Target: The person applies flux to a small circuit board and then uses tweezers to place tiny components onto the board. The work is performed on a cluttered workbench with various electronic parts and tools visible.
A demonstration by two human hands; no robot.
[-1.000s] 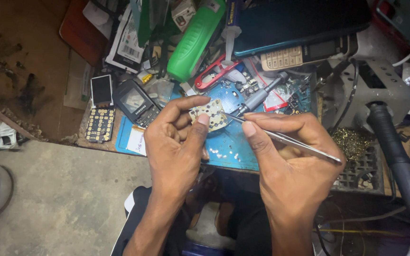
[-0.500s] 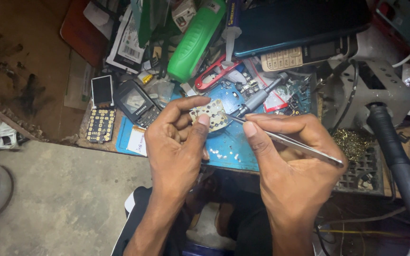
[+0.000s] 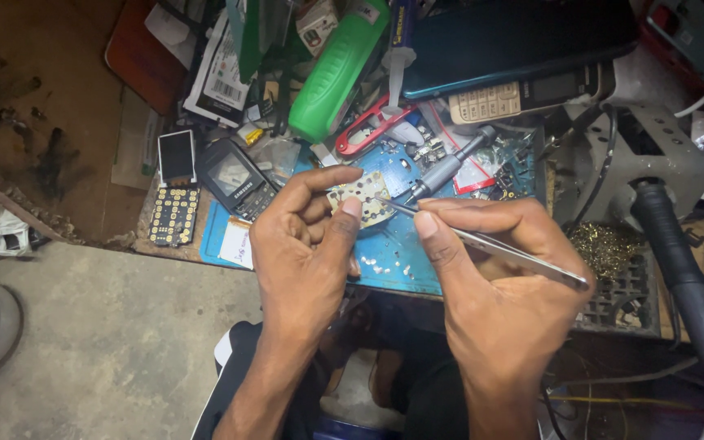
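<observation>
- The keypad sheet (image 3: 362,198) is partly hidden: the left hand (image 3: 307,244) covers its lower left with thumb and fingers, so its full outline cannot be told.
- The tweezers (image 3: 490,244) pass under the fingers of the right hand (image 3: 503,277); their middle is covered, and whether the tips touch the sheet is too small to tell.
- The dark tablet (image 3: 515,37) is cut off by the top edge.
- The green bottle (image 3: 336,73) loses its upper end at the top edge.
- The blue mat (image 3: 401,261) lies largely under clutter and both hands.
- The small parts (image 3: 385,267) on the mat are too tiny to identify.
- The black hose (image 3: 686,285) runs out at the lower right corner.
</observation>
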